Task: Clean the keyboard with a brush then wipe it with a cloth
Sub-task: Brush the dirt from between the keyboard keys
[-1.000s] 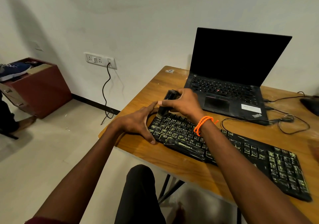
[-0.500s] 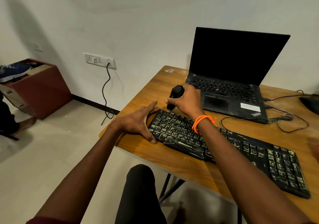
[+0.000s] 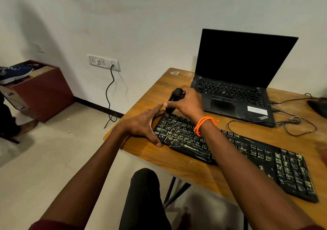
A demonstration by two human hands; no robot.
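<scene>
A long black keyboard (image 3: 247, 151) with yellow-green key legends lies slanted across the wooden table (image 3: 187, 169). My right hand (image 3: 187, 102), an orange band at its wrist, grips a black brush (image 3: 174, 97) held upright, its bristle end down at the keyboard's far left corner. My left hand (image 3: 143, 123) rests with spread straight fingers against the keyboard's left end, index finger reaching toward the brush and thumb at the near left corner. No cloth is in view.
An open black laptop (image 3: 235, 81) with a dark screen stands behind the keyboard. Cables (image 3: 292, 123) loop on the table at the right. A wall socket (image 3: 104, 62) with a hanging cord and a red-brown box (image 3: 44, 91) sit left.
My right hand lifted the brush off the keys toward the laptop, then brought it back down to the keyboard's far left corner. My left hand stayed put.
</scene>
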